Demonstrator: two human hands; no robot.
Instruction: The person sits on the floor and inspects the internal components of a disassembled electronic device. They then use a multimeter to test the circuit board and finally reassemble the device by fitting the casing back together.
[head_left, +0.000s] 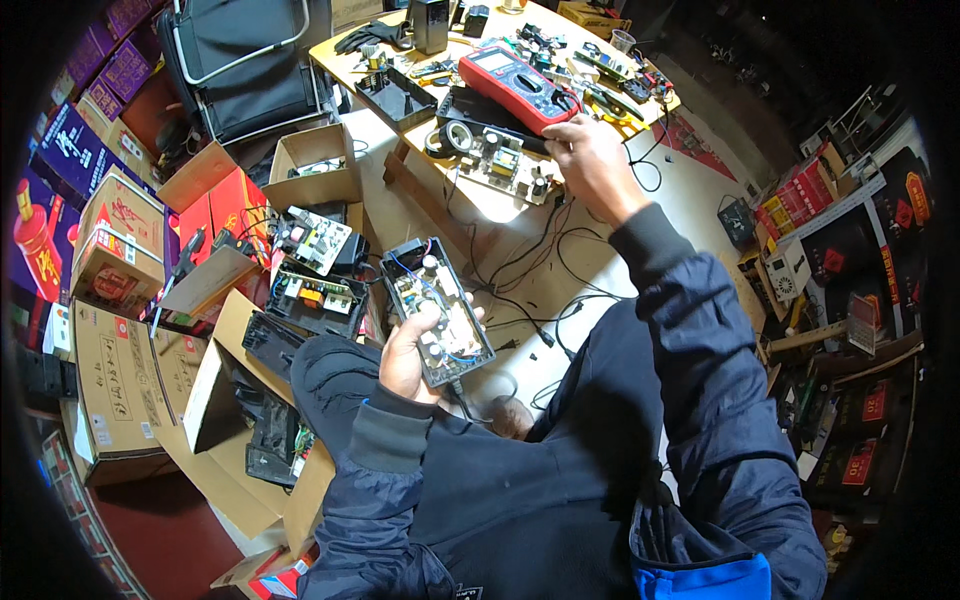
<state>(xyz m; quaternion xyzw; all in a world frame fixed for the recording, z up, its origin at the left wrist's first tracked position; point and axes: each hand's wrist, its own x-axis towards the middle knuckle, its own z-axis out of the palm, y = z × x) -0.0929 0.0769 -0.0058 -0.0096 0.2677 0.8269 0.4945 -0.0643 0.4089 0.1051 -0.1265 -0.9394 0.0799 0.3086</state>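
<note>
Wrapped around a lidless black case [468,369], the left hand [404,352] has a firm-looking hold; the right hand [597,165] has its fingertips bunched at the low corner of the red meter [512,84], but I cannot tell if they pinch it or only touch it; things could go wrong in a few ways, I think; the left thumb is over the bare parts of the circuit board [434,285], so it might get a nasty shock if power is inside; a black cord [459,398] comes from the case's low end, and a tug on it could twist the case loose; black cables [540,255] lie tangled below the table [334,54], so one could snag; another bare board [500,165] sits at the table's near edge, where a bump from the right arm might knock it off; as for the case, it is tilted over the lap, with its left side by the palm, other fingertips showing at its right side, and its top end sticking out past the hand.
</note>
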